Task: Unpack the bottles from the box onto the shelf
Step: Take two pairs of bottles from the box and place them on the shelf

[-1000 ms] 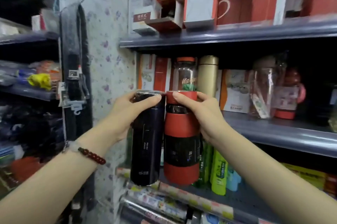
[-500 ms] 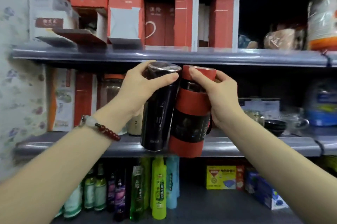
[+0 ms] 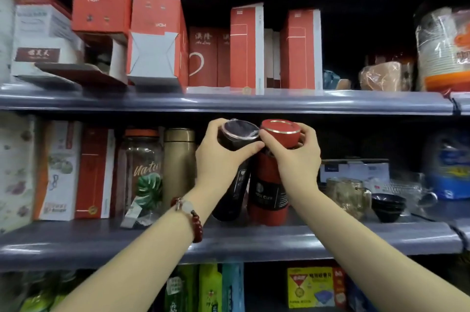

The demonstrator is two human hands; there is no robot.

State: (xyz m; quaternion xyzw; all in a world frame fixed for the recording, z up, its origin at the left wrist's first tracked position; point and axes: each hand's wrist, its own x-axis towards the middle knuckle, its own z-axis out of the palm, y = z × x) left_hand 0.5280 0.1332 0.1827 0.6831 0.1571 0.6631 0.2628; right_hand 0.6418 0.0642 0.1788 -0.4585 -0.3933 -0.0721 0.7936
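My left hand (image 3: 220, 159) grips the top of a black bottle (image 3: 230, 199), fingers curled round its lid. Right beside it, my right hand (image 3: 295, 156) grips the top of a red bottle (image 3: 268, 197) with a black label band. Both bottles lean slightly, side by side and touching, with their bases at or just above the grey middle shelf (image 3: 330, 238). They sit in the gap between a gold flask (image 3: 179, 166) and a glass mug (image 3: 348, 194). No box is in view.
A clear bottle with a leaf print (image 3: 143, 174) and red and white cartons (image 3: 94, 172) stand at the left of the middle shelf. Black bowls (image 3: 387, 206) and glassware are at the right. Red cartons (image 3: 246, 47) fill the upper shelf; detergent bottles (image 3: 208, 288) stand below.
Both hands have carried the two bottles up from the lower shelf level and in over the middle shelf, lowering them into the gap beside the gold flask. The view has swung right and up.
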